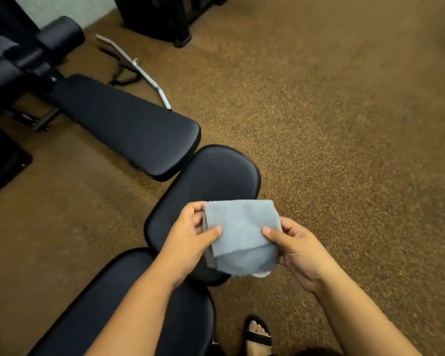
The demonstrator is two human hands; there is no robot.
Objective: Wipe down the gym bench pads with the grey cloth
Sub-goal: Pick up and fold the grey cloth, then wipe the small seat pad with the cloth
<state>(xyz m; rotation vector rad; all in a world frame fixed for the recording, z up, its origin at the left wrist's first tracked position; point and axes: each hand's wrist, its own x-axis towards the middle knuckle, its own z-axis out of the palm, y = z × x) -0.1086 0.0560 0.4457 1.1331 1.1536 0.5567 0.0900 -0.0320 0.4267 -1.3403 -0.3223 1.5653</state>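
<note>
Thumbs press down on the top face of the folded grey cloth while the curled fingers of each hand support it from below: the left hand pinches its left edge and the right hand pinches its right edge, so the cloth is held level in the air between them. Its folded layers show along the near edge, where a paler corner sticks out underneath. Directly below the cloth is a black padded seat pad of a gym bench, and the cloth hovers over that pad's near half without visibly touching it. A second black pad lies nearer the person, under the left forearm. Beyond the seat pad, a long black bench pad angles away toward the upper left, joined to a frame with a round foam roller. A chrome curl bar lies on the speckled brown floor behind it. A sandalled foot stands at the bottom edge.
</note>
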